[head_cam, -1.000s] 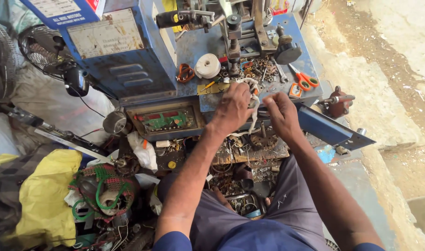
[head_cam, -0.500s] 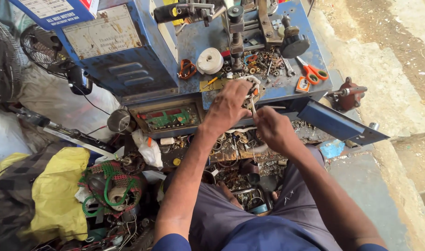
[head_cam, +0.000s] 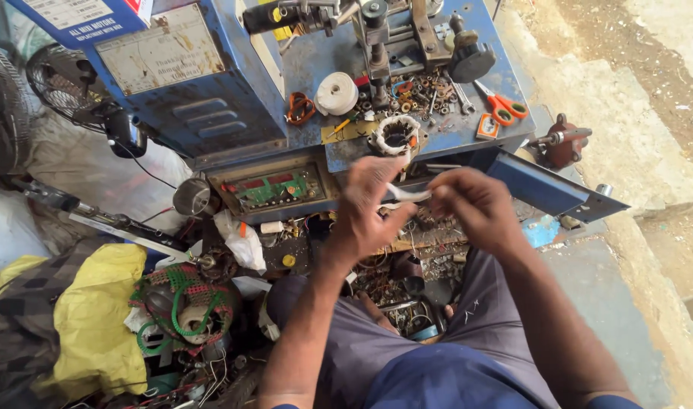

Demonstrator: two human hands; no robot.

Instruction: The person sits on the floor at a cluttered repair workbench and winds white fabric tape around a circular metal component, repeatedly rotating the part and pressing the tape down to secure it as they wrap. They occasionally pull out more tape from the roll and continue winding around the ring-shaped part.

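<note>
Head view, looking down on a seated person at a blue machine bench that fills the upper centre of the frame. The left hand and right hand are raised in the middle of the frame, just below the bench edge, and share a narrow white strip stretched between them. The left hand's fingers are closed on the strip's left end; the right hand's fingertips pinch its right end. Motion blur hides the exact finger placement.

Directly above the hands, on the bench surface, sits a round motor stator with white-wrapped windings, apart from both hands. To its left lies a roll of white tape, and further left a small orange coil of wire. At the upper right of the bench lie orange-handled scissors, beside a scatter of small metal parts near the centre top.

Below the bench's left part, a green circuit board is set in an open panel. At the upper left of the frame stands a dark fan. At the lower left, a yellow cloth lies beside a motor housing wrapped in green cord. The person's lap, in grey trousers, occupies the lower centre, with loose scrap parts between the knees. A reddish metal fitting projects at the bench's right edge.
</note>
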